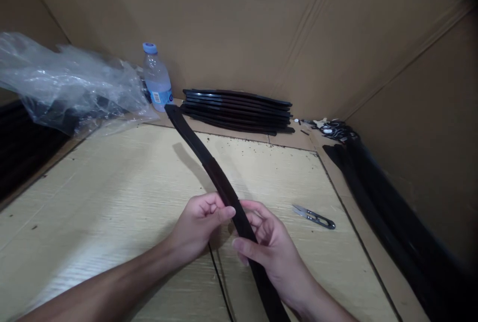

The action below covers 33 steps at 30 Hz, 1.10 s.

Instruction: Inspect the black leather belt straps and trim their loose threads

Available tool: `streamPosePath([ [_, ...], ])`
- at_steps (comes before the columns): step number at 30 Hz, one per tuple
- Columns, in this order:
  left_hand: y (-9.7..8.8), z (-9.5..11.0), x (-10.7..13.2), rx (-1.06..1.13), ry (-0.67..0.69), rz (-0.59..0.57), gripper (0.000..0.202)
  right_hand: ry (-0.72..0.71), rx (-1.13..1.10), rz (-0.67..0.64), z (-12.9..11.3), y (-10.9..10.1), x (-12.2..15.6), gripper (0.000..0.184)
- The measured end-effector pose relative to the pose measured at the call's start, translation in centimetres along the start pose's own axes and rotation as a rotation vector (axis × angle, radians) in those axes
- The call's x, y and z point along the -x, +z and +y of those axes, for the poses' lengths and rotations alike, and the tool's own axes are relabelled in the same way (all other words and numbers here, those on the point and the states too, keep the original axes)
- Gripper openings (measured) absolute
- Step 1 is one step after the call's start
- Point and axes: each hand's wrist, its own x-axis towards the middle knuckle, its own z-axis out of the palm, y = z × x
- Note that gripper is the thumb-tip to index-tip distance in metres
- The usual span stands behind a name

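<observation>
A long, slightly curved black strip (190, 138) slants across the middle of the view, raised over the pale board, its near end running out at the bottom edge. My left hand (203, 217) pinches it from the left, thumb on top. Just below that grip, my right hand (271, 242) holds the same strip from the right, with the thumb across its face and the fingers behind. A thin black cord (220, 279) hangs beneath my left hand; where its upper end goes is hidden. To the right of my hands lie small thread snips (314, 216), untouched.
Behind the board (123, 182) several similar black strips (235, 110) are stacked against the cardboard wall (224, 23). A water bottle (157, 80) and clear plastic bag (74, 83) stand at back left. Long black pieces (381, 202) lie along the right edge, near scraps (332, 129).
</observation>
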Motion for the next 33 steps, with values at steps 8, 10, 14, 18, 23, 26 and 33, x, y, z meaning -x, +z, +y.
streamPosePath([
  [8,-0.3,-0.2,-0.1,-0.05,-0.067,-0.081,0.027,-0.081,0.103,0.079,-0.5,-0.3,-0.3,0.032],
  [10,-0.5,-0.3,-0.1,-0.068,-0.061,-0.084,0.028,-0.145,0.01,0.165,-1.0,-0.5,-0.3,0.018],
  [14,-0.5,-0.3,0.0,-0.083,-0.066,-0.088,0.033,-0.285,-0.362,0.196,-2.5,-1.2,-0.3,0.016],
  [18,-0.5,-0.3,-0.1,-0.136,-0.064,-0.085,0.034,-0.327,-0.521,0.146,-3.4,-1.5,-0.1,0.018],
  [23,-0.6,-0.3,0.0,-0.224,-0.069,-0.081,0.036,-0.307,-0.588,0.078,-3.5,-1.4,0.1,0.018],
  [26,-0.6,-0.4,0.0,-0.26,-0.065,-0.07,0.037,-0.305,-0.605,0.059,-3.6,-1.4,0.2,0.019],
  [33,-0.6,-0.3,0.0,-0.295,-0.065,-0.065,0.036,-0.284,-0.42,-0.173,-3.2,-0.6,1.3,0.019],
])
